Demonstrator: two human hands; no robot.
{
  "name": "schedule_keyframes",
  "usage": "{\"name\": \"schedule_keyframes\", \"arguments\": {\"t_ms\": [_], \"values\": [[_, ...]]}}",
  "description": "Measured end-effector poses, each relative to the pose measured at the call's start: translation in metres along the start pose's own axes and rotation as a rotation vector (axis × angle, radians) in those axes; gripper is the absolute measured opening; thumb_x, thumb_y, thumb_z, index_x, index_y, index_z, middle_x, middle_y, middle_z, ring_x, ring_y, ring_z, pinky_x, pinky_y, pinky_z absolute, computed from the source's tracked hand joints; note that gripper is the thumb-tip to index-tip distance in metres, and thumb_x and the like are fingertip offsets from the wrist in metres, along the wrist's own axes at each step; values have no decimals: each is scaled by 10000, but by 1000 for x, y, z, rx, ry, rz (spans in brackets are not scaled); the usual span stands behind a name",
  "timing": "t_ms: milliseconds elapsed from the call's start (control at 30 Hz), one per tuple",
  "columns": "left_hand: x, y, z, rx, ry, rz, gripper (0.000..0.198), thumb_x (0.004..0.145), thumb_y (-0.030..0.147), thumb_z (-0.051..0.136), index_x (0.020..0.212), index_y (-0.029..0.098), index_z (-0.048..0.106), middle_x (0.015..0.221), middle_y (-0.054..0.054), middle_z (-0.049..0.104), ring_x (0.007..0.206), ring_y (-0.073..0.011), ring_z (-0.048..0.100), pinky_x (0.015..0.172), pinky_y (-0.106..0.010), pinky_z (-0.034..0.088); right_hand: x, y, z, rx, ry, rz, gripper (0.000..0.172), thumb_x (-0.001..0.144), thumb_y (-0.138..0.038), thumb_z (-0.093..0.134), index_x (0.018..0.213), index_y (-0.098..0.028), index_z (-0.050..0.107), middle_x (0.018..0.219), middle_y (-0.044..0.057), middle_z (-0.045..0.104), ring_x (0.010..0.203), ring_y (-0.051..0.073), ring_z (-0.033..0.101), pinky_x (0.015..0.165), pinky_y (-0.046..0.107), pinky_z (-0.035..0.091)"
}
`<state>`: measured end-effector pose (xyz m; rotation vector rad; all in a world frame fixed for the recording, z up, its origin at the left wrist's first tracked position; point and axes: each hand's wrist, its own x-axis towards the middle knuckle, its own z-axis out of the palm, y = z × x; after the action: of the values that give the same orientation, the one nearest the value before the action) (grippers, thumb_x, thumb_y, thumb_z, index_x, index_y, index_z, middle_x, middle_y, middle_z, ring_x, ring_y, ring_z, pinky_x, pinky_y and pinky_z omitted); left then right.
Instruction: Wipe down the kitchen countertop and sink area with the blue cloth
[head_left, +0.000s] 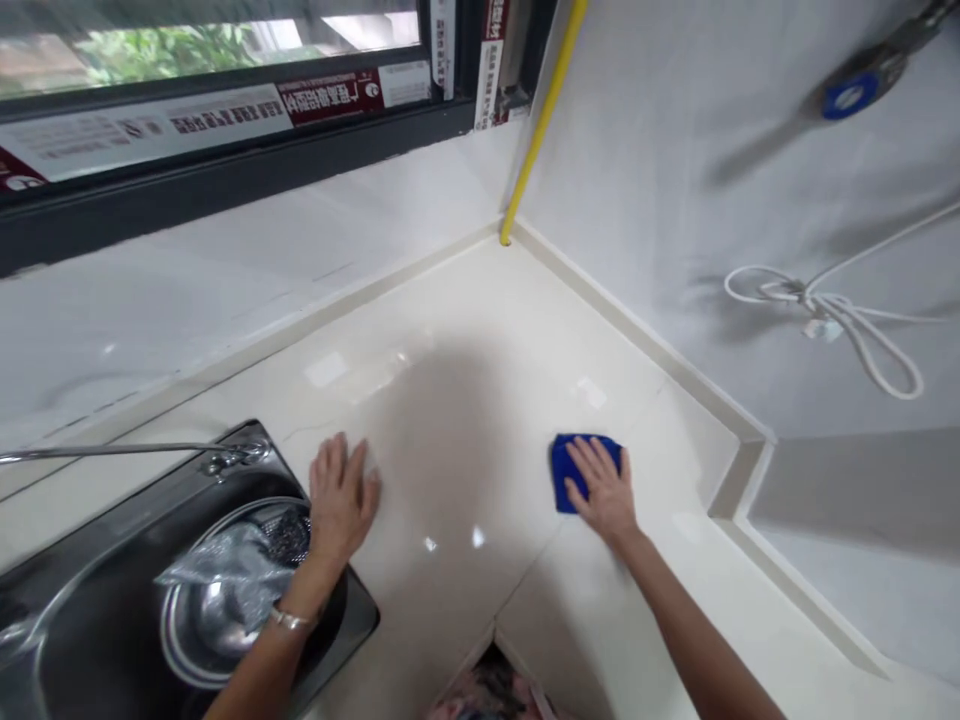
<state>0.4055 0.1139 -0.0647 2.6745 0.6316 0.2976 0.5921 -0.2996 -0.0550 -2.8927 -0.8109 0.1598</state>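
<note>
My right hand (602, 490) lies flat, fingers stretched out, pressing down on a small blue cloth (564, 470) on the cream countertop (465, 400). Most of the cloth is hidden under the palm. My left hand (341, 500) rests flat and open on the countertop beside the right edge of the steel sink (97, 570), holding nothing. A thin bracelet sits on the left wrist.
A steel bowl (217, 610) with a crumpled plastic bag lies in the sink. A thin tap spout (112, 450) reaches over it. A yellow pipe (541, 120) rises in the wall corner. A looped white cord (840, 315) hangs on the right wall. A dark window frame (225, 170) runs above.
</note>
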Motion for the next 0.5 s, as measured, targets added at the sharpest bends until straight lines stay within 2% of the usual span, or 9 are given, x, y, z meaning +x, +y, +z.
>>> {"name": "schedule_keyframes", "arguments": {"t_ms": [100, 167, 333, 500], "values": [[16, -3, 2, 49, 28, -54, 665, 1077, 464, 358, 1539, 10, 503, 1691, -328, 305, 1637, -462, 124, 1288, -691, 184, 36, 36, -11, -76, 23, 216, 631, 1019, -467, 338, 1607, -280, 466, 1685, 57, 452, 1607, 298, 316, 1342, 624, 127], [16, -2, 5, 64, 35, -48, 701, 1069, 497, 369, 1555, 6, 482, 1698, -334, 282, 1638, -473, 100, 1288, -694, 177, 64, 47, -15, -103, 33, 333, 642, 1025, -452, 307, 1620, -250, 435, 1694, 82, 433, 1607, 300, 295, 1325, 624, 162], [10, -3, 9, 60, 29, -18, 711, 1060, 492, 367, 1578, 12, 449, 1731, -321, 204, 1647, -463, 32, 1282, -722, 161, 149, 44, -18, -139, 118, 604, 643, 1045, -430, 258, 1625, -183, 382, 1675, 175, 411, 1553, 345, 318, 1238, 697, 253], [8, -6, 11, 61, -1, -8, 759, 1038, 452, 398, 1679, 70, 261, 1770, -283, 64, 1643, -474, -25, 1260, -777, 147, 249, 35, -19, -144, 177, 710, 618, 1055, -416, 246, 1594, -154, 399, 1593, 242, 452, 1467, 384, 381, 1140, 758, 314]]}}
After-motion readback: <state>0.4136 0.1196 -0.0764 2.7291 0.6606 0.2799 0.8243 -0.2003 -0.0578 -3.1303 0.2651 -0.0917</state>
